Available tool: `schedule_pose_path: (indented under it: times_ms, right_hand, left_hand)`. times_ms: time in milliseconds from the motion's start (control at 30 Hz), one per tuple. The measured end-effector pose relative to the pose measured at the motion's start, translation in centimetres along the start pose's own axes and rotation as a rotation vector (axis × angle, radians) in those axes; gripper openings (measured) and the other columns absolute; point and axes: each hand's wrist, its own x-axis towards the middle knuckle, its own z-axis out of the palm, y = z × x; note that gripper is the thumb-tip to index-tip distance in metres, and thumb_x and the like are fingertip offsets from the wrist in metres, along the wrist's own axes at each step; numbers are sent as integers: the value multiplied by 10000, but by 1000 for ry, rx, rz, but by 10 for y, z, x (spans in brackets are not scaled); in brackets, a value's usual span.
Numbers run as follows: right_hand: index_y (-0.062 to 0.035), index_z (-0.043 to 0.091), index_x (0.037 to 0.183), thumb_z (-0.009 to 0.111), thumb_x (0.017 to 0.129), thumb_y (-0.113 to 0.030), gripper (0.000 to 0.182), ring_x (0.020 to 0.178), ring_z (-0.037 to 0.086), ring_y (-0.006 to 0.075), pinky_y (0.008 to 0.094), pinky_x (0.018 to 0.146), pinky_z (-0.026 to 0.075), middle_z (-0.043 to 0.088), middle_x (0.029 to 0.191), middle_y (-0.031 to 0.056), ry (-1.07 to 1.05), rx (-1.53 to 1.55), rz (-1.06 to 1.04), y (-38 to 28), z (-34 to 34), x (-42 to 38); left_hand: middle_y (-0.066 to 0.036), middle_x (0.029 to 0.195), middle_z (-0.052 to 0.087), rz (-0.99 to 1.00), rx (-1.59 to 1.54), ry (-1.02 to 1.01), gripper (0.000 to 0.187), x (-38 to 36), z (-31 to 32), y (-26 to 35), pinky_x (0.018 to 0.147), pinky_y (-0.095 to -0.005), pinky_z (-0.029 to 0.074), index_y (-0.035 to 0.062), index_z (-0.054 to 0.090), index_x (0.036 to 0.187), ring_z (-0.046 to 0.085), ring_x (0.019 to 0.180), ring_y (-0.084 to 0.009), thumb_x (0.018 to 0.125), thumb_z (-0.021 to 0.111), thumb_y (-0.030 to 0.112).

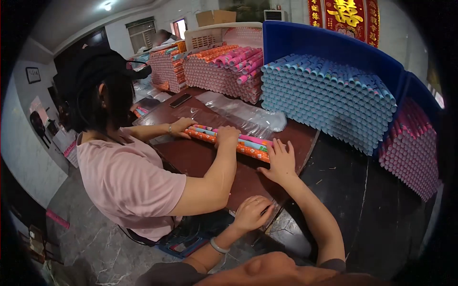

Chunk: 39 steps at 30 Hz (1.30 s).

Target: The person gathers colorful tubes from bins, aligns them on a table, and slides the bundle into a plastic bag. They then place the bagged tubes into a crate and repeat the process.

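A bundle of patterned paper tubes (254,151), orange, pink and light blue, lies across the dark red table (200,163). My right hand (280,163) is at the near right end of this bundle, fingers spread and touching the tube ends. Lower down, my left hand (252,213) hovers by the table's near edge, away from the tubes. Its fingers are curled, and a small dark spot shows between them that I cannot make out. A co-worker's two hands (228,137) rest on the middle and far end of the same bundle.
A co-worker (129,176) in a pink shirt sits at left. Clear plastic sleeves (243,112) and a phone (180,100) lie beyond the bundle. Blue bins (329,45) hold stacked light blue tubes (324,100) and pink tubes (412,148); a pale crate (224,35) stands behind more tubes.
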Motion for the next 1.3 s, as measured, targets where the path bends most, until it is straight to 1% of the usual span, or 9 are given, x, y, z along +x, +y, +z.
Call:
schedule_pose_path:
  times_ms: [100,200,300,600,733,833,933,1133,1300]
  right_hand:
    - [-51,364,1431,804,619,-533,1041,1244,499,300,530,1104,233,543,1289,179,-266,-390,87,13,-43,13]
    - [-26,343,1435,720,636,-682,1100,1155,543,318,520,1013,361,559,1231,173,-599,-82,49,22,-53,15]
    - [-5,380,1404,647,719,-685,1001,1144,536,328,459,909,455,544,1228,181,-474,129,32,24,-25,-4]
    - [-10,487,1267,639,789,-576,756,1111,542,297,444,867,461,571,1164,140,-342,81,119,39,-73,-90]
    - [11,483,1266,648,784,-557,763,1068,551,325,442,852,470,573,1150,162,-399,104,134,43,-103,-124]
    - [6,473,1278,642,790,-562,768,1069,563,301,423,835,469,575,1152,147,-345,46,126,49,-108,-146]
    - [18,453,1303,650,786,-558,799,1076,568,304,431,847,466,569,1169,157,-375,30,174,50,-125,-163]
    - [32,450,1314,656,787,-534,800,1082,560,350,427,873,461,556,1213,212,-393,96,174,55,-150,-184]
    - [30,453,1312,651,790,-533,793,1081,558,358,442,896,450,554,1217,216,-344,116,156,61,-152,-199]
  left_hand:
    - [-138,835,648,27,-9,12,108,2,1,0,776,-405,503,17,644,850,634,831,-314,826,662,121]
    - [-133,823,645,31,21,15,105,4,-3,3,763,-404,503,19,642,847,634,824,-310,831,657,122]
    - [-127,810,643,18,-6,-3,90,5,-3,4,749,-401,504,21,639,842,630,810,-314,834,651,110]
    - [-121,874,672,29,8,57,100,2,-3,7,779,-387,511,25,656,898,646,863,-307,809,673,69]
    - [-188,1319,519,81,54,-220,462,11,-5,2,1020,-437,414,-17,525,1255,499,1223,-348,861,646,191]
    - [-230,1437,387,267,159,-360,701,38,-2,13,1104,-442,325,-49,374,1375,390,1322,-382,853,676,306]
    - [-266,1439,365,327,283,-485,909,61,12,9,1120,-462,293,-57,375,1371,344,1349,-406,746,724,503]
    - [-268,1444,360,421,241,-591,1085,99,32,-5,1130,-483,266,-68,364,1379,353,1346,-404,645,737,638]
    - [-207,1122,595,430,227,-587,997,108,28,-8,1015,-447,392,-51,524,1219,560,1091,-360,571,764,668]
